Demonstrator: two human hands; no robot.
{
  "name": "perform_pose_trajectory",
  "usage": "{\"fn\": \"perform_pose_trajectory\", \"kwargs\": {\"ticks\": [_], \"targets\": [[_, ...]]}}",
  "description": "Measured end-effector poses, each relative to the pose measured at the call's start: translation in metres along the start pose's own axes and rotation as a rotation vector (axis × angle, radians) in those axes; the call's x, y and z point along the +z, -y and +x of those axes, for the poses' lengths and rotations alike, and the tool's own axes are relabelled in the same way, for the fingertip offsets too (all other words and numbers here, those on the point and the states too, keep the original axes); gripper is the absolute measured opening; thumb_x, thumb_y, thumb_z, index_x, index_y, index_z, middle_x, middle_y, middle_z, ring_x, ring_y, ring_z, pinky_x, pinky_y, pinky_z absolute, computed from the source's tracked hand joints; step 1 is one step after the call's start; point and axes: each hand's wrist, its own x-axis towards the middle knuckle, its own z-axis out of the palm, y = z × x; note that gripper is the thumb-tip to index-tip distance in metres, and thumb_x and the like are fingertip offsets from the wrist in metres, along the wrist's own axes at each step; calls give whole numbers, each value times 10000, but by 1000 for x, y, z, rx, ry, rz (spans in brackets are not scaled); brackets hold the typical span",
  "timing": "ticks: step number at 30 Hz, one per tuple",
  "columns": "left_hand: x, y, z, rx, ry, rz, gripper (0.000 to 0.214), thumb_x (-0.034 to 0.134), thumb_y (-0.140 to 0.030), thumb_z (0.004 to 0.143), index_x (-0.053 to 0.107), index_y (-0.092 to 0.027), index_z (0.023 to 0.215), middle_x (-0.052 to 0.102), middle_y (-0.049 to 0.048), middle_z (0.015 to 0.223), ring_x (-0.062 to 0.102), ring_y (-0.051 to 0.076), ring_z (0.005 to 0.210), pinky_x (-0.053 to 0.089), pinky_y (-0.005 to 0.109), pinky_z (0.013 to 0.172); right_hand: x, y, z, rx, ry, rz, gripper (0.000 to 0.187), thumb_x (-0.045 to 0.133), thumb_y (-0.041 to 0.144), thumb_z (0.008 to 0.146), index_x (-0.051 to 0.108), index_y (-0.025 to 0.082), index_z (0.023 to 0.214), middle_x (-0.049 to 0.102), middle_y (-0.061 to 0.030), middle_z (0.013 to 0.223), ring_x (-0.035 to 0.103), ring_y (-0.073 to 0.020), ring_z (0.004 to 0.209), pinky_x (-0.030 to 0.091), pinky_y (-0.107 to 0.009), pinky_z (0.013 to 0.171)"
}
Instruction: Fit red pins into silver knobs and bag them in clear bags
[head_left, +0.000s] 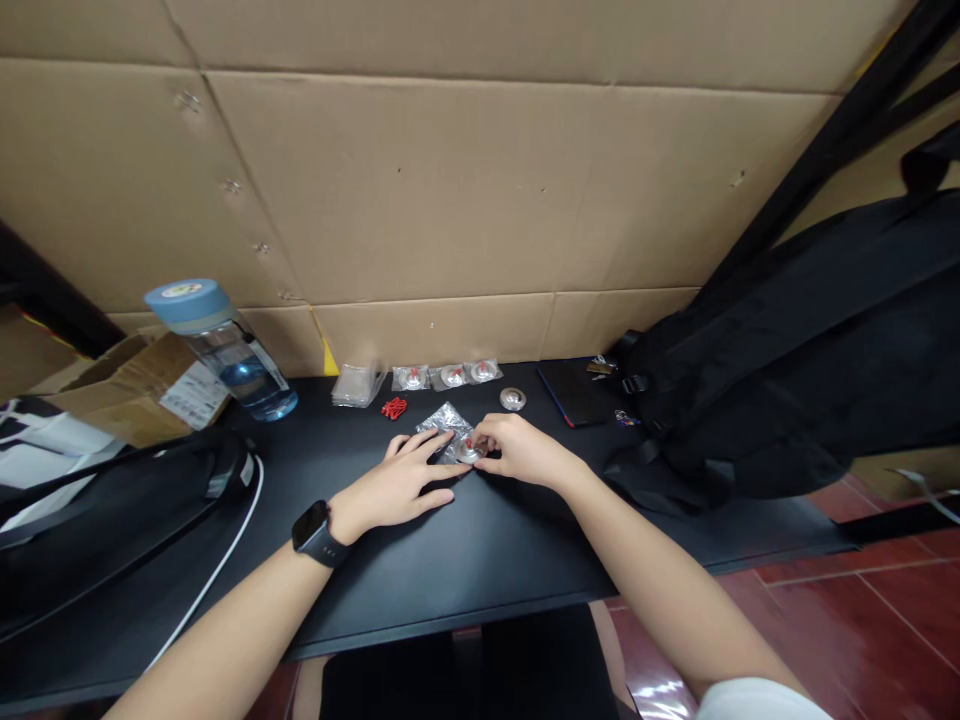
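Note:
A small clear plastic bag (444, 418) lies on the black table under the spread fingers of my left hand (401, 482). At the bag's near right end is a round silver metal disc (470, 453) with a red piece on top. My right hand (521, 450) has thumb and fingers closed at the disc's right edge. Whether the disc sits inside the bag or at its mouth, I cannot tell. Beyond my hands lie a heap of red pieces (394, 408), a stack of clear bags (356, 385), several bagged discs (452, 376) and a bare disc (513, 399).
A water bottle (244, 365) with a blue lid stands left, beside an open cardboard box (142, 390). A black bag (187, 480) and a white cable (225, 555) lie nearer me. On the right are a dark tablet-like object (574, 395), keys (600, 368) and a large black backpack (810, 350).

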Motion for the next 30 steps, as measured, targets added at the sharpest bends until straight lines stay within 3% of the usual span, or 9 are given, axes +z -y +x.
{"fn": "perform_pose_trajectory", "kwargs": {"ticks": [6,16,23,30], "targets": [[-1,-1,0,8,7,-14,455,570,-455,980,544,-462,1434,347,68,1646,296,381,1507,312,594,1141,2,-7,0,-91,26,47,239,671,14,818,712,191,973,671,-26,934,641,-134,776,493,-233,734],[-4,-5,0,8,21,-3,462,605,-404,965,561,-451,1422,331,72,1652,282,393,1511,304,634,1142,10,0,5,30,-101,-157,224,824,221,806,659,230,958,631,-7,1023,612,-165,938,413,-233,690],[-1,-4,0,43,-33,0,465,643,-380,945,586,-456,1400,291,42,1670,247,387,1527,289,614,1171,28,-3,12,71,-213,-218,300,792,275,836,608,238,1069,610,-31,1104,583,-204,1020,468,-315,845],[-4,-5,0,48,-20,-4,462,628,-394,954,570,-482,1404,259,25,1684,224,396,1534,289,638,1165,35,-6,18,95,-264,-334,296,745,337,889,595,238,1124,614,-65,1134,577,-247,1027,478,-377,885]]}}
